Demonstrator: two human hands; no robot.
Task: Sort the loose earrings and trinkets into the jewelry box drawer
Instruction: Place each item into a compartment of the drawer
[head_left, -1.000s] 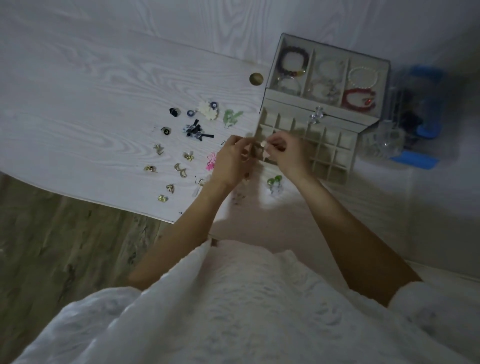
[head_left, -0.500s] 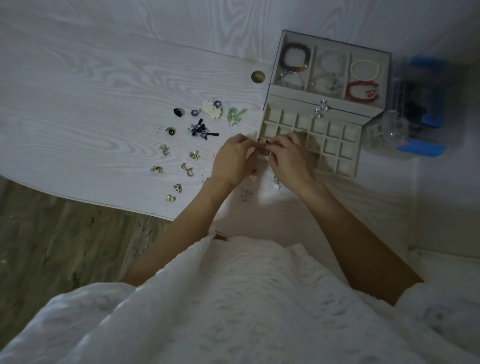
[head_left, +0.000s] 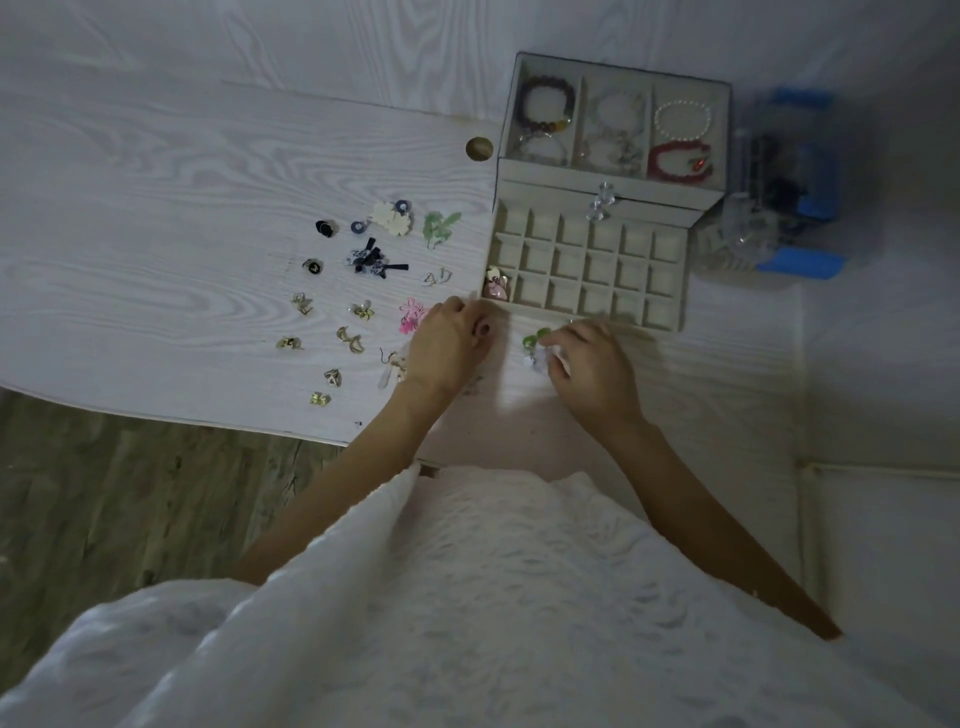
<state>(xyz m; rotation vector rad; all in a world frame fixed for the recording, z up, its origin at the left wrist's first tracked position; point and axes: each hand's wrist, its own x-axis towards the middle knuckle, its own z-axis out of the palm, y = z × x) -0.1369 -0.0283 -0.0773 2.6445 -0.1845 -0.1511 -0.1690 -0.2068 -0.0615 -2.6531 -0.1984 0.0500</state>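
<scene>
**One Earring Put Away, Many Left Out**

The jewelry box was seen at the back of the white surface. Its drawer was pulled open toward the person. The drawer was split into many little squares. Only one square was filled: a pink trinket was seen in the near left corner square. All the other squares looked bare.

The left hand was held just in front of that corner. Its fingers were curled, but nothing could be seen in its grip, so it cannot be told if something tiny was held. The right hand was laid on the surface in front of the drawer. A small white piece with green beads was pinched in its fingers.

Most of the loose earrings were spread out on the surface to the left of the drawer, well apart from each other. A pink flower piece was seen just beside the left hand.

A few things could go wrong from here. The beaded piece is small, so it could be dropped if the pinch is loose. Earrings near the left wrist could be knocked off the edge by the arm. In the dim light, pairs could be mixed up or put in the wrong squares.
</scene>
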